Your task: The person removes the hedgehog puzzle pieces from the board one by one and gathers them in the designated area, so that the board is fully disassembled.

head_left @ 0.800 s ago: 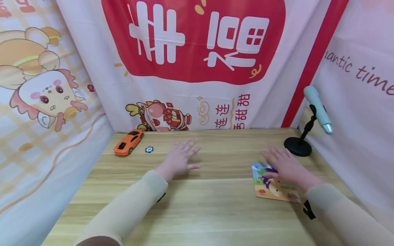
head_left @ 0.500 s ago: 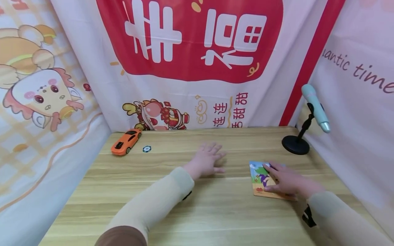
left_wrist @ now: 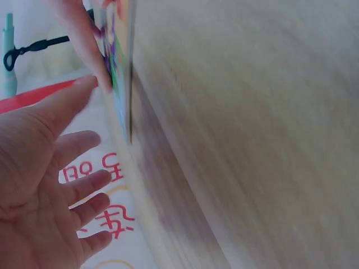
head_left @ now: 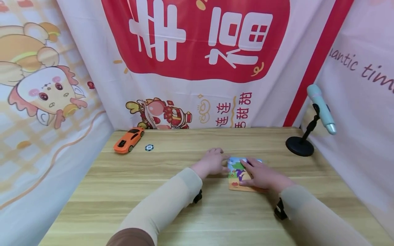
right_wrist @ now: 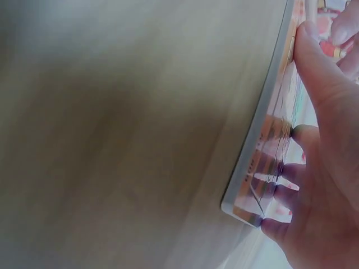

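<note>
A square jigsaw puzzle board [head_left: 234,177] with a bright cartoon picture lies flat on the wooden table, right of centre in the head view. Cut lines cross its face [right_wrist: 268,143] in the right wrist view. My right hand [head_left: 261,175] rests on top of it with fingers spread, the fingertips touching the picture and covering its right part. Beside the board's left edge is my left hand [head_left: 212,163], fingers relaxed and slightly bent, fingertips right at the edge. In the left wrist view this hand [left_wrist: 39,174] holds nothing in its palm.
At the back left stand an orange toy car [head_left: 129,140] and a small round chip [head_left: 149,147]. A mint-green microphone [head_left: 321,109] on a black stand [head_left: 300,146] is at the back right. Printed cloth [head_left: 197,41] hangs along the back and sides.
My right hand has come down on the puzzle board and slid it left toward the middle. My left hand has moved right until it is beside the board's left edge.
</note>
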{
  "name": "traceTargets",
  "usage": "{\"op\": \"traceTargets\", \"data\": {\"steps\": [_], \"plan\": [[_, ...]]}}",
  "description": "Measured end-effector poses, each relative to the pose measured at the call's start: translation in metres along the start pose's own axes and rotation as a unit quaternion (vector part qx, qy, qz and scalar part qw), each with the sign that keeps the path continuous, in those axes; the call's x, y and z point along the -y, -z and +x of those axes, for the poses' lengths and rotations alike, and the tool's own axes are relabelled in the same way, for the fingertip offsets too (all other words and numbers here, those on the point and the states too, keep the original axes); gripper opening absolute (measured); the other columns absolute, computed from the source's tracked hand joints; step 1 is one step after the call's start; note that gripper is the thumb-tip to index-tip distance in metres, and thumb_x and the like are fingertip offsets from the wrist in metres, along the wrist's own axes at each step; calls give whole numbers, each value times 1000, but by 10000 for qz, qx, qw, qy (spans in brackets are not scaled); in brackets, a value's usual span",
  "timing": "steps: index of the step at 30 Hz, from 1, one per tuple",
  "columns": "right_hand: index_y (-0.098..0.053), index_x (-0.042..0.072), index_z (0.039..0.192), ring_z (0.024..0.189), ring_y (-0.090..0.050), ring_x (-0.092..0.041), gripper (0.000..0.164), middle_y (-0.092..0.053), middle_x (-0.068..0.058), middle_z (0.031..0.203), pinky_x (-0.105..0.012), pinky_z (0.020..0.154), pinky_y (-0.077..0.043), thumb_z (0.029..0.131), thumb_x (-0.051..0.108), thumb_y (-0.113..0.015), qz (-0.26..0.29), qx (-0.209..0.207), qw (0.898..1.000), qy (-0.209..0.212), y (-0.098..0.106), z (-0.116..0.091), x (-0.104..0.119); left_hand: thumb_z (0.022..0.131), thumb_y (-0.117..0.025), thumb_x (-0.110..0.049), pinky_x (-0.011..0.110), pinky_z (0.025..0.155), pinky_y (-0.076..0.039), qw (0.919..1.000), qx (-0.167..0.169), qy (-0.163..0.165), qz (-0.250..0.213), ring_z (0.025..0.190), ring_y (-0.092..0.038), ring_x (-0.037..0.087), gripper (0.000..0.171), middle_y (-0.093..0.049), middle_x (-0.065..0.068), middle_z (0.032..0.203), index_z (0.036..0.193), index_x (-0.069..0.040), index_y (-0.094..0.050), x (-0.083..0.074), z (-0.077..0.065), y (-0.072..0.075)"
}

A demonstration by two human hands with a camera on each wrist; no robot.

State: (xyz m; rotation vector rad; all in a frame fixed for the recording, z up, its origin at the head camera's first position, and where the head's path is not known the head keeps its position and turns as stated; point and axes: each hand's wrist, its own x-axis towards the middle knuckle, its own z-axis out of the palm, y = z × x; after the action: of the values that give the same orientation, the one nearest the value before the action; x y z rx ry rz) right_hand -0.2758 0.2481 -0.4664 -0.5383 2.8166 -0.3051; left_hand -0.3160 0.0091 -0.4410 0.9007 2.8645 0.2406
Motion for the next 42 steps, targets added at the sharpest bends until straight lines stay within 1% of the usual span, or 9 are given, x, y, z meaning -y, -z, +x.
{"op": "traceTargets", "data": {"steps": [4,9,13,18,25,28,31,34,42], "plan": [[-21,21,158,144,-15,-44,98,-12,-17,162,-62,110,-21,83,75,-54,-65,-35,9999,149,-2,15,18,87,-73,-46,40,107,-32,9991,32,281,-325,122,-43,23,61,-50,5,134,141,-24,-56,5,1,2],[-19,19,158,146,-12,-42,99,-11,-18,162,-59,112,-17,84,76,-51,-101,-29,9997,212,-7,26,35,84,-77,-44,38,105,-34,9975,75,548,-439,115,-45,20,58,-51,3,127,135,-23,-62,13,4,-5],[-18,15,158,147,-9,-39,99,-10,-18,162,-55,115,-13,86,74,-51,-114,-1,9997,196,-9,29,41,83,-78,-46,38,104,-34,9971,40,617,-449,113,-45,20,59,-52,2,124,134,-23,-63,20,4,-10],[-21,12,158,147,-10,-40,99,-13,-19,162,-56,115,-12,86,72,-54,-48,-47,9996,277,-9,32,44,81,-79,-47,39,100,-37,9958,-5,687,-609,111,-45,20,63,-51,2,125,136,-22,-61,25,2,-8],[-21,14,158,147,-8,-39,101,-11,-18,162,-56,115,-10,84,74,-54,65,11,9998,179,-11,35,45,80,-81,-40,40,101,-37,9949,-34,620,-791,108,-46,20,57,-51,1,119,130,-20,-64,28,3,-4],[-21,15,158,147,-8,-39,101,-11,-18,162,-57,115,-9,84,73,-56,163,18,9997,157,-10,35,47,80,-82,-39,39,98,-38,9938,4,658,-902,106,-46,19,55,-50,1,116,128,-19,-64,30,5,-4],[-21,15,158,147,-7,-39,100,-11,-17,162,-58,114,-8,84,72,-57,200,2,9997,171,-11,36,48,80,-82,-37,38,92,-41,9901,67,781,-1165,102,-46,19,53,-47,1,115,126,-20,-63,32,6,-4],[-20,16,158,147,-7,-38,100,-11,-16,163,-58,115,-8,84,73,-56,189,-6,9997,174,-12,38,48,80,-83,-34,38,87,-43,9837,132,918,-1539,100,-47,20,51,-45,1,113,125,-21,-62,35,6,-4],[-20,16,158,148,-5,-38,102,-9,-16,163,-59,114,-7,83,73,-57,252,58,9996,140,-14,43,50,79,-84,-27,39,88,-45,9705,294,1138,-2104,102,-51,21,49,-45,3,117,122,-20,-60,45,14,-9]]}}
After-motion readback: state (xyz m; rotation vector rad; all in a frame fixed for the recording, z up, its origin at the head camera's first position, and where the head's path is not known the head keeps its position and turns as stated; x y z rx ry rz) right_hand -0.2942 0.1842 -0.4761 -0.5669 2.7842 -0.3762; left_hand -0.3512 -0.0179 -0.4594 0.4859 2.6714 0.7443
